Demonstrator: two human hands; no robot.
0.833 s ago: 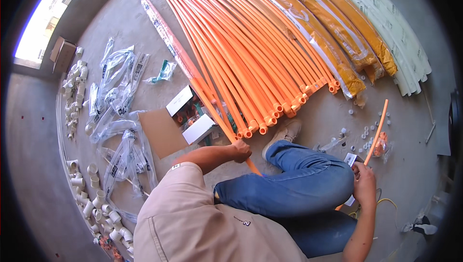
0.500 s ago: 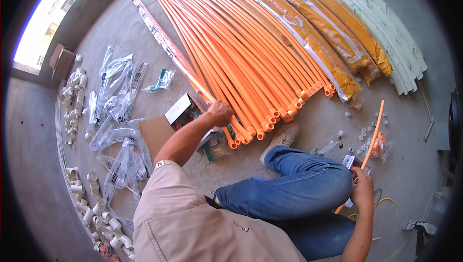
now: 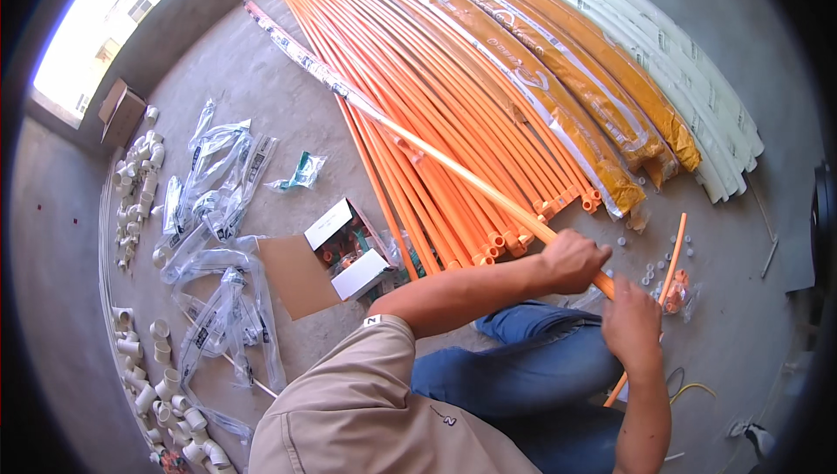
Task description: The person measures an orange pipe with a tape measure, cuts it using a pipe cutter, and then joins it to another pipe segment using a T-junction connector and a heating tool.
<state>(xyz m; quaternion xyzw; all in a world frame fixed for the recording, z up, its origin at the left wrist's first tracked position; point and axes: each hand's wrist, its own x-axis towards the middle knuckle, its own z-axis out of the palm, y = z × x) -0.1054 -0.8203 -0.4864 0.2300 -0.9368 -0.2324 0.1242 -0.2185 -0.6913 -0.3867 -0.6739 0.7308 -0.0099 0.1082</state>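
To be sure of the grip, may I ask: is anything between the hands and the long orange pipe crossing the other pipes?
Nothing visible: the left hand grips the long orange pipe directly. The right hand is by the pipe's near end, but its palm is hidden, so I cannot tell there.

Long orange pipe, aslant, near end seemingly covered

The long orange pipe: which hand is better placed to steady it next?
Probably the left hand: it is closed around the long orange pipe, nearer the orange pipe pile. The right hand is beyond it, lower in view, and its grip is unclear.
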